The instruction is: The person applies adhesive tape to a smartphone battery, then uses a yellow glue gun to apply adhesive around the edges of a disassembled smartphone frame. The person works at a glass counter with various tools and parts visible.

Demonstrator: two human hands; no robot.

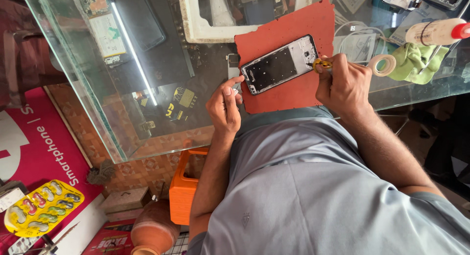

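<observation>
2 hands (224,108) (342,86) at opened phone (280,64) | tape roll (382,65), green cloth (417,61) beside (right)

A glass tabletop (98,88) is spanning the scene, reflecting a long tube light (133,52). Beneath it, a patterned brick-coloured floor (142,169) is showing, with an orange plastic stool (183,191) and a clay pot (154,233) standing nearby, beside a pink poster (39,147) at left.
</observation>
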